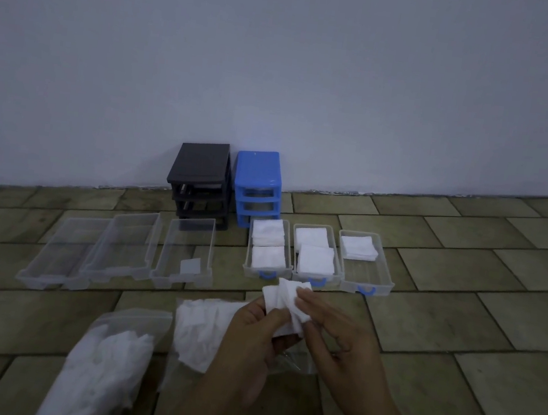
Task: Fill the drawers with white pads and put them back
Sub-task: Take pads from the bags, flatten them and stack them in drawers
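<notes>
Left hand: your left hand [252, 334] sits at about 6 o'clock in the view, fingers curled around a small stack of white pads [283, 303].
Right hand: your right hand [336, 332] meets it from 5 o'clock, thumb and fingertips pinching the same stack at its right edge.
Held pads: the stack is lifted off the floor, just in front of the blue-handled drawers.
Blue-handled drawers: three clear drawers lie side by side at 1 o'clock from your hands. The left drawer [266, 272] holds two piles of pads, the middle drawer [315, 278] holds two piles, the right drawer [368, 286] holds one pile at its far end.
Plain drawers: three clear drawers [122, 250] lie in a row at 10 o'clock; they look unfilled.
Cabinets: a black frame [200, 177] and a blue frame [258, 184] stand against the wall at 12 o'clock, slots vacant.
Supply: loose pads [199, 329] lie just left of your left hand; a clear bag of pads [109, 359] lies at 8 o'clock.
</notes>
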